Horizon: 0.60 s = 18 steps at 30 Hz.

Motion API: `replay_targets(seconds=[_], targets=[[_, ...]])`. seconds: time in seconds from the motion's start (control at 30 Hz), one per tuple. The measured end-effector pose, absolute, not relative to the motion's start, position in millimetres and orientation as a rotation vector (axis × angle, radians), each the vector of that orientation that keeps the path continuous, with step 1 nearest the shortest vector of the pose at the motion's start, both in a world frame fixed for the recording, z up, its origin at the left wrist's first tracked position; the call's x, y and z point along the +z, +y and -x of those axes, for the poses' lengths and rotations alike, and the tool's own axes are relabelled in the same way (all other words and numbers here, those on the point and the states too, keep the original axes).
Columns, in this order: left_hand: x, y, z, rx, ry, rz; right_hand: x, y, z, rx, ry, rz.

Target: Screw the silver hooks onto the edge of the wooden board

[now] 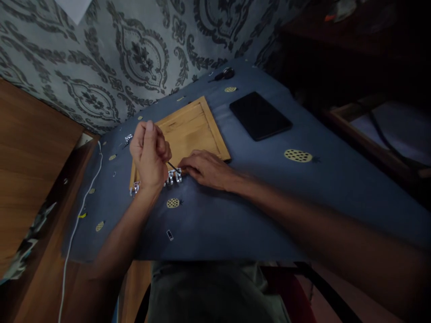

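Observation:
A light wooden panel point(193, 128) lies on a blue patterned cloth point(256, 193). My left hand point(150, 154) is closed in a fist round a thin dark tool point(173, 167) whose tip points down at a silver metal hinge point(174, 176) at the panel's near edge. My right hand point(207, 169) rests on the panel's near edge beside that hinge, its fingers curled and pressing on it. Another silver hinge point(134, 188) sits at the panel's near left corner, partly hidden by my left wrist.
A black tablet point(260, 115) lies on the cloth to the right of the panel. A third metal piece point(128, 138) sits at the panel's far left. A dark object point(225, 74) lies at the far edge. A white cable point(82, 204) runs along the left side.

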<state>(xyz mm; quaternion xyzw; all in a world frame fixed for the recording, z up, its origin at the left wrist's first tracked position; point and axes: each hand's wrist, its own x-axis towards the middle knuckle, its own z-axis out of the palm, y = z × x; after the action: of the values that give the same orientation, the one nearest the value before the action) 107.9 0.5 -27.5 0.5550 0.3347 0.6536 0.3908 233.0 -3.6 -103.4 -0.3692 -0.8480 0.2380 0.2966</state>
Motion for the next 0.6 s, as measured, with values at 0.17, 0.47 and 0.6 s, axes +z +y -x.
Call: replay_targets(seconds=[0.17, 0.47, 0.6], targets=[[-27.9, -0.6, -104.0, 1.614, 0.874, -1.409, -102.9, -3.3, -233.0, 0.637, -2.251, 0.968], [-29.0, -2.2, -102.6, 1.598, 0.834, -1.51, -106.3, -2.5, -232.9, 0.625, -2.239, 0.945], [-30.3, -7.4, -106.6, 1.565, 0.836, -1.551, -105.5, -2.7, -232.6, 0.617, -2.243, 0.937]])
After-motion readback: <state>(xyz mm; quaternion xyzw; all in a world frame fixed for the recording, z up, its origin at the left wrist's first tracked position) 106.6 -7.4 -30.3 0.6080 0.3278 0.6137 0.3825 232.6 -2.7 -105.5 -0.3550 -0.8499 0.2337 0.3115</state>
